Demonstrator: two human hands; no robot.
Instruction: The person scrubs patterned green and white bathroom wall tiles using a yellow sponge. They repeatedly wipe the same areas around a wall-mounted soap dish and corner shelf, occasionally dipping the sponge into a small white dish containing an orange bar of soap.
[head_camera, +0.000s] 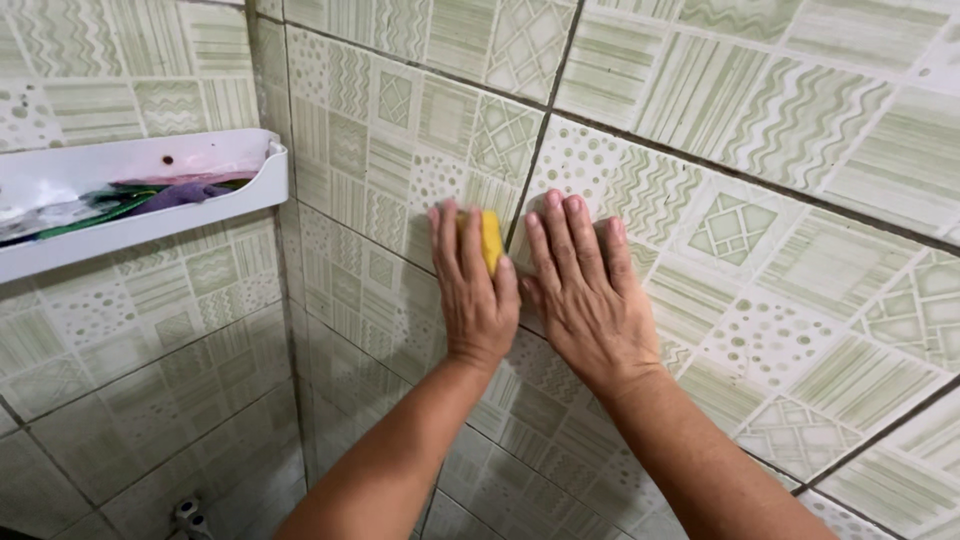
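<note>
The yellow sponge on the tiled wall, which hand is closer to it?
Left. The left hand lies flat over the yellow sponge, pressing it against the tiled wall. The right hand rests flat on the tiles just beside it, apparently not touching the sponge.

Yellow sponge (492, 240), pale green patterned wall tiles (780, 150), white shelf (150, 215)
</note>
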